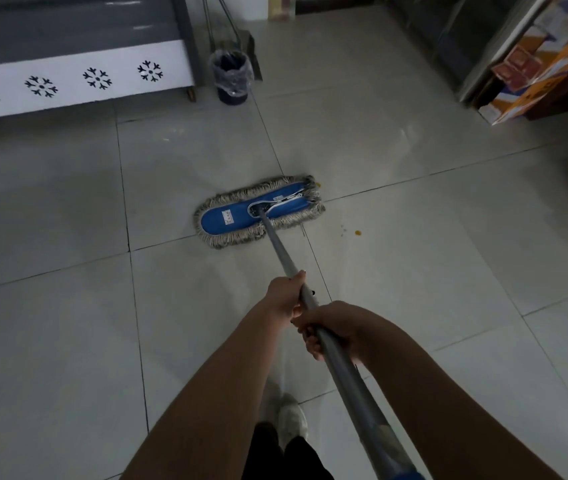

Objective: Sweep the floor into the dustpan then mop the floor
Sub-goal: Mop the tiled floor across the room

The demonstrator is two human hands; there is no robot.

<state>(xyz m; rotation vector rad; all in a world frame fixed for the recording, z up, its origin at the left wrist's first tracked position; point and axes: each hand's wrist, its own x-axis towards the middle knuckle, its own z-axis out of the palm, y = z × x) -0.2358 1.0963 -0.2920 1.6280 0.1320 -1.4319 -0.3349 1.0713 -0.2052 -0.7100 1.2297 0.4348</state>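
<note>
Mop head (258,211): blue pad with a grey string fringe, flat on the tiled floor (414,271), well ahead of both hands, angled across a tile joint.
Mop handle (277,247): metal pole sloping from the pad back up through both hands.
Left hand (287,296): the forward one; fingers wrapped round the pole, thumb lying along it, forearm stretched out.
Right hand (327,327): just behind the left, nearly touching; fingers curled under the pole in a firm grip.
Yellow crumbs (357,232): on the tile ahead-right of the hands, near the pad's right end.
Lined waste bin (231,77): far ahead, beside a white snowflake-patterned cabinet (67,77).
Shoe (291,417): below the forearms.
</note>
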